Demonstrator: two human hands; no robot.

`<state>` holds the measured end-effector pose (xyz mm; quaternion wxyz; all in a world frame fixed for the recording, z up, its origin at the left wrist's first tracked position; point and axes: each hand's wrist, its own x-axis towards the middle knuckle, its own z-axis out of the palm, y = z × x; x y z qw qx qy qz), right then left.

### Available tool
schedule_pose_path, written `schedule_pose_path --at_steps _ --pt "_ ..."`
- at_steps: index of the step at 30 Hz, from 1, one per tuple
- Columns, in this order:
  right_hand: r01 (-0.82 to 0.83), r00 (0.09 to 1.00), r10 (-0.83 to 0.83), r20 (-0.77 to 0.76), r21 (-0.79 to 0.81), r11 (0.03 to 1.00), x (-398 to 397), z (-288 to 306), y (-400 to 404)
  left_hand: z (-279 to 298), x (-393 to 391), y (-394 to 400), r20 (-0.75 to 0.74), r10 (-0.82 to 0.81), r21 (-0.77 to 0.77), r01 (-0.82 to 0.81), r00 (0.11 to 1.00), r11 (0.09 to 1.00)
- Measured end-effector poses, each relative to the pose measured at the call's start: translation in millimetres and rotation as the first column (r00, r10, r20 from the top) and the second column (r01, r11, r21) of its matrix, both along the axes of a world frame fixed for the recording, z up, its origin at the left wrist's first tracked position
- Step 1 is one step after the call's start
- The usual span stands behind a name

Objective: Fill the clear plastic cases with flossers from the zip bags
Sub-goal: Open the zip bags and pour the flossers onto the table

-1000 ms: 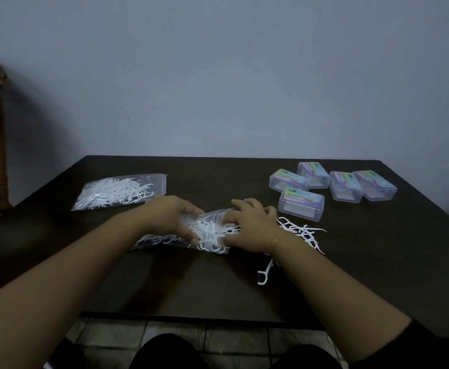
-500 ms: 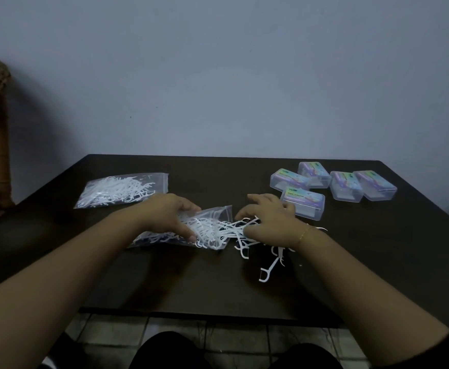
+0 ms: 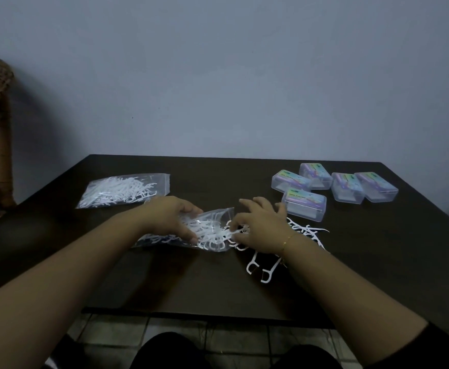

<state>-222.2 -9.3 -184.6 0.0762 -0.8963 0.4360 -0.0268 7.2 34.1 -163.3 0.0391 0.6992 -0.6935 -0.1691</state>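
Two zip bags: near zip bag [image 3: 191, 230] under both hands mid-table, mouth facing right; far zip bag [image 3: 123, 190] lying full, back left.
Left hand [image 3: 171, 217]: grip clamped on near bag, likely anchoring it.
Right hand [image 3: 260, 227]: fingertips pinching flossers at bag mouth, apparently drawing them out.
Loose flossers [image 3: 308, 233]: spilled beside right wrist.
Cases [image 3: 304, 207]: five, lids closed, grouped back right within reach.
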Motion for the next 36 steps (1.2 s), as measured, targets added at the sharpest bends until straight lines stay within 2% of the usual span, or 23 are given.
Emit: schedule_pose_path --at_steps 8,10,14,18,24,29,33,36 --pt "0.040 0.990 -0.039 0.137 -0.001 0.999 -15.6 6.9 -2.2 0.5 -1.5 0.3 0.007 -0.004 0.002 0.004 1.000 1.000" --pt "0.003 0.994 -0.003 0.108 -0.003 1.000 -4.2 6.6 0.0 -0.3 -0.7 -0.2 0.005 -0.004 0.002 0.004 1.000 1.000" --pt "-0.047 0.998 0.048 -0.045 0.020 0.999 20.7 -2.1 7.7 -1.0 0.8 0.3 0.020 -0.011 0.001 0.011 1.000 1.000" --pt "-0.021 1.000 0.020 0.009 0.024 0.999 19.3 -4.2 8.1 -0.6 1.2 2.3 0.002 -0.006 0.002 0.006 1.000 1.000" --pt "0.041 0.999 -0.043 -0.022 -0.052 0.998 -10.9 0.7 1.1 -0.6 0.7 1.9 0.004 -0.002 0.020 0.002 1.000 1.000" --pt "0.105 0.992 -0.106 0.071 0.029 0.994 -28.6 4.7 -1.2 -1.1 1.5 1.8 0.004 0.002 0.013 -0.002 1.000 1.000" --pt "0.058 0.989 -0.060 0.137 0.018 0.998 -16.7 9.3 5.8 2.6 -2.3 4.0 0.000 -0.006 0.010 0.006 1.000 1.000" --pt "-0.017 0.997 0.019 0.070 -0.031 0.999 2.4 3.6 13.4 2.3 -3.8 4.6 0.014 -0.010 0.005 0.010 1.000 1.000"
